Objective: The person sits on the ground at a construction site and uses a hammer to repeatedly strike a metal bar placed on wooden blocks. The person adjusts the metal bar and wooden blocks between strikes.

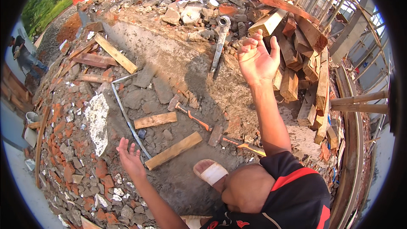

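In the head view, my left grip (132, 163) is released, the palm turned up and the fingers loosely bent. It is over the ground (178, 188), near the close end of the bent bar (123, 110). The plank (174, 150) lies on the ground with its left end by that bar end, slanting away to the right; the shorter board (155, 120) lies farther off, right of the bar.

My right grip (259, 65) is released too, palm showing, fingers half curled. It is up past the right end of the concrete ledge (148, 46), by the timber pile (289, 84); I cannot tell whether it touches the top beams. Left of it, the pipe (219, 48) slants at the ledge.

The hammer (192, 115) lies between plank and ledge, the sledgehammer (243, 146) just right of the plank. The white slab (96, 123) lies left of the bar.
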Motion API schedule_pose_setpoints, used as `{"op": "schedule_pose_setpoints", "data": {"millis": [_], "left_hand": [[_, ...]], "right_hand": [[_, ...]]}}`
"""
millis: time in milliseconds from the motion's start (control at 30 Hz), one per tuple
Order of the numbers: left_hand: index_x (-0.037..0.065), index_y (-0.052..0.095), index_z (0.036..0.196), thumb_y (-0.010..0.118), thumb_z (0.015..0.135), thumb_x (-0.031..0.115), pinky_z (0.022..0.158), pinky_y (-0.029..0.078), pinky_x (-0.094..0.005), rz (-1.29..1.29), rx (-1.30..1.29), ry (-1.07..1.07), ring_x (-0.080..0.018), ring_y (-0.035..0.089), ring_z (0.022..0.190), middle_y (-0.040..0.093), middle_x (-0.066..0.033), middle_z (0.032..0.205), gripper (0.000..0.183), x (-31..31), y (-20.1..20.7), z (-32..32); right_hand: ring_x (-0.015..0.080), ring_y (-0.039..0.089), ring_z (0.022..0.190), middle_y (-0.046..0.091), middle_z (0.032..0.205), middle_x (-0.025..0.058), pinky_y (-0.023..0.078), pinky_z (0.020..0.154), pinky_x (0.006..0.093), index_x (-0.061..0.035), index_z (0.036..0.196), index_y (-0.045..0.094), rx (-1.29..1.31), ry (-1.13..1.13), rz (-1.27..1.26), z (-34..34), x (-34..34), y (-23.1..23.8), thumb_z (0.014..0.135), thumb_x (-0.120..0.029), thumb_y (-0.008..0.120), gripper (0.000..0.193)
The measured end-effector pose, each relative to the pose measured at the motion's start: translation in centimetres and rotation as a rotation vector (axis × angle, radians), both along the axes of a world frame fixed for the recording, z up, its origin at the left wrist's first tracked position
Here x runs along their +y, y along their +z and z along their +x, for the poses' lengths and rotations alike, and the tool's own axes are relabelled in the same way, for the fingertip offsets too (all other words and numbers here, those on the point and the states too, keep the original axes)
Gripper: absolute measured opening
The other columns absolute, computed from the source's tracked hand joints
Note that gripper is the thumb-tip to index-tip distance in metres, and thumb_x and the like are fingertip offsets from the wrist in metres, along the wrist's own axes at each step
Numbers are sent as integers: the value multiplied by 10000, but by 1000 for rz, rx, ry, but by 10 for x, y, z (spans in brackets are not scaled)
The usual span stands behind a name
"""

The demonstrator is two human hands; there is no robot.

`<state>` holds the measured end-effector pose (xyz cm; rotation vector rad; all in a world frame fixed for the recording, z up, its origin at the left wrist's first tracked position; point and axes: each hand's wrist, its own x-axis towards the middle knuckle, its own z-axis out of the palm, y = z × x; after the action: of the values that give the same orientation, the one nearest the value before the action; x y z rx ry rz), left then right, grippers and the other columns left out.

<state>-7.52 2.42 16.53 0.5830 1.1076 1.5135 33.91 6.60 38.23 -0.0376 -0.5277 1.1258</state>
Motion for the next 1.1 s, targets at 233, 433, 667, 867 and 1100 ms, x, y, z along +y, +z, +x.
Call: {"op": "schedule_pose_setpoints", "data": {"millis": [233,433,667,867,1100], "left_hand": [[59,603,1329,476,1077,429,820,440,-280,-128,198,-51,-114,555,997,620,-32,1219,466,9,-30,16],[64,662,1214,613,1011,342,863,489,-362,-69,769,-172,-201,606,1005,658,-79,1160,348,4,-113,29],[52,668,1119,683,919,165,1015,425,-471,68,1211,-169,-383,568,1137,637,-168,1160,230,4,-158,26],[59,661,1115,679,921,191,979,441,-461,-8,1377,-83,-359,568,1109,632,-140,1125,235,31,-182,43],[77,670,1044,688,910,248,930,458,-453,-220,1394,-148,-329,578,1045,640,-107,1053,218,37,-171,59]], "right_hand": [[130,563,740,589,862,-39,442,651,299,-126,1082,586,-409,188,-670,-58,-10,-132,1023,-378,557,260],[266,687,967,705,1065,123,533,832,386,-33,1185,618,-2025,475,-497,-105,-42,-219,964,-389,641,420],[367,685,1062,726,1094,188,538,900,450,-4,1217,649,-2271,867,-229,-114,-36,-250,906,-383,695,492],[364,710,970,740,1015,186,547,851,449,15,1145,645,-2151,588,-281,-120,6,-256,942,-310,670,384],[285,734,838,742,924,161,559,758,389,12,1051,659,-1917,557,-384,-136,64,-263,952,-204,672,238]]}}
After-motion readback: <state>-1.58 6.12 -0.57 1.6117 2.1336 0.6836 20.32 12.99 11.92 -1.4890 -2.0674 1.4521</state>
